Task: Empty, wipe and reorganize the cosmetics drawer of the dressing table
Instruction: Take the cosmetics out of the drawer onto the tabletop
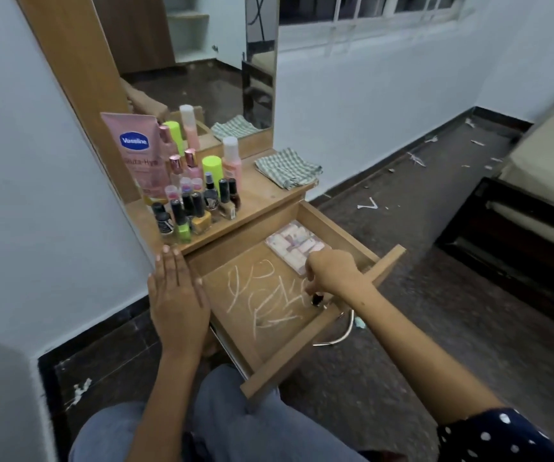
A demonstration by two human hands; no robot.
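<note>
The drawer (302, 341) is standing pulled out from the dressing table (269, 198), and it is nearly emptied: only a flat palette (294, 243) is lying at its back right corner, and a small dark bottle (316, 299) is sitting near the front right wall. The right hand (330, 273) is reaching down into the drawer with its fingers curled round the top of the bottle, pinching it from above. The left hand (177, 291) is hovering flat, with straight fingers, just beside the table's left front edge and holding nothing; whether it is touching the edge cannot be told. The bottle is judged to be light, rigid and probably glass, so it is breakable and smooth-sided; the cap or neck is offering the surest hold, and it is best lifted upright. The palette is judged to be light, stiff and thin, lying flush on the wood, so it is calling for a fingertip under one long edge, then a grip across both edges while it is kept level. White scribbles (262, 295) are marking the drawer floor and are awaiting wiping. The folded checked cloth (287, 168) is lying on the table top at the right, soft and limp, best gathered in the whole hand. The bottles (199, 195) already removed are crowding the top at the left, beside a pink tube (139, 151); they are standing close together and are likely to topple if knocked.
</note>
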